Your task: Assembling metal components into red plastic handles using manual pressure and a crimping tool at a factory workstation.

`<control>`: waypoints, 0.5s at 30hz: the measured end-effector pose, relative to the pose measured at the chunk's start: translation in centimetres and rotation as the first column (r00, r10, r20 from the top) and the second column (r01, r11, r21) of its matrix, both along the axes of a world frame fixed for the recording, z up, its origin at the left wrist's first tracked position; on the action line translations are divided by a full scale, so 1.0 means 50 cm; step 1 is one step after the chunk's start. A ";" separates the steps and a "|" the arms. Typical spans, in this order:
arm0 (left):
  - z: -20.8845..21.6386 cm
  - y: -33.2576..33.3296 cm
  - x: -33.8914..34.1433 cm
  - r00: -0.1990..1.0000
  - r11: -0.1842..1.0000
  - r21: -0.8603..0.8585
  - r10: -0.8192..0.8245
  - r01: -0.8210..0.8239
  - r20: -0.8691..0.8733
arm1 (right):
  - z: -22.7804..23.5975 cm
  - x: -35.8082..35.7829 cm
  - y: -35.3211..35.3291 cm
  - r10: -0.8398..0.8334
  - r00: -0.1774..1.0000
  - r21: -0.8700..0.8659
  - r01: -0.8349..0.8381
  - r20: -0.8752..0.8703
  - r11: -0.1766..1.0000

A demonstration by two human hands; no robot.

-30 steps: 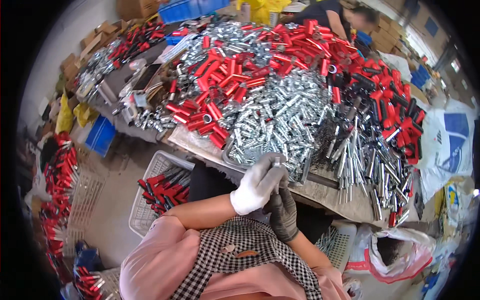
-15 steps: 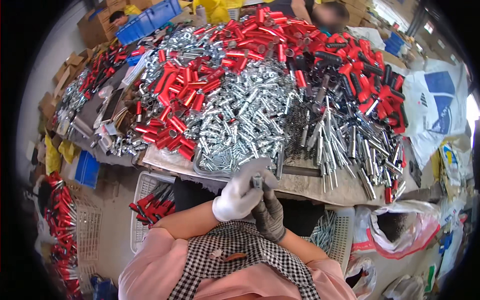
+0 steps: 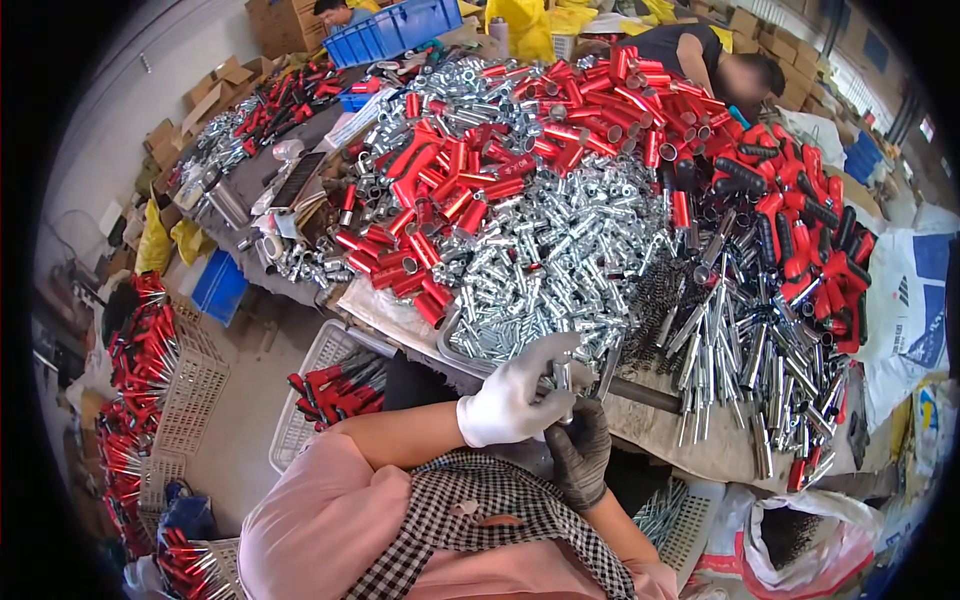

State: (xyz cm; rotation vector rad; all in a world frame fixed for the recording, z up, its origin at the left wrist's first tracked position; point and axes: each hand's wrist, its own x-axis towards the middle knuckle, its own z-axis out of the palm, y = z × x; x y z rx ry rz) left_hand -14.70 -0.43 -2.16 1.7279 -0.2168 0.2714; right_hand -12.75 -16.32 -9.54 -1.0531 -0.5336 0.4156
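Note:
My left hand point(image 3: 512, 398), in a white glove, curls its thumb and fingers round a small silver metal cylinder part point(image 3: 562, 376). Just below it my right hand point(image 3: 582, 458), in a dark grey glove, is closed at the part's lower end, its fingertips partly hidden. Both hands are in front of my apron, at the near edge of a metal tray point(image 3: 452, 345) heaped with silver metal fittings point(image 3: 545, 270). Left of that heap lie red metal tubes point(image 3: 430, 250).
Red-and-black handles point(image 3: 800, 215) and thin metal rods point(image 3: 712, 345) are piled at the right of the table point(image 3: 650, 425). White plastic baskets point(image 3: 300, 425) stand below, one with red-handled tools. An open white sack point(image 3: 815, 505) is at lower right. Two people work across the table.
The view has swung, so the table sits lower and further right. My hands stay together at the metal part; the left fingers have spread a little around it.

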 end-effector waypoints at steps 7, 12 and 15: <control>-0.021 0.014 0.022 0.964 0.983 0.096 0.129 -0.155 0.234 | 0.017 0.013 0.007 -0.099 0.991 -0.109 0.108 0.088 0.988; 0.027 0.102 0.094 0.943 0.900 0.431 -0.082 -0.069 0.323 | 0.037 0.032 0.007 -0.072 0.997 -0.110 0.069 -0.017 0.992; 0.116 0.215 0.207 0.929 0.654 0.755 -0.256 -0.036 0.267 | 0.066 0.031 0.018 -0.116 0.986 0.001 0.117 -0.123 0.993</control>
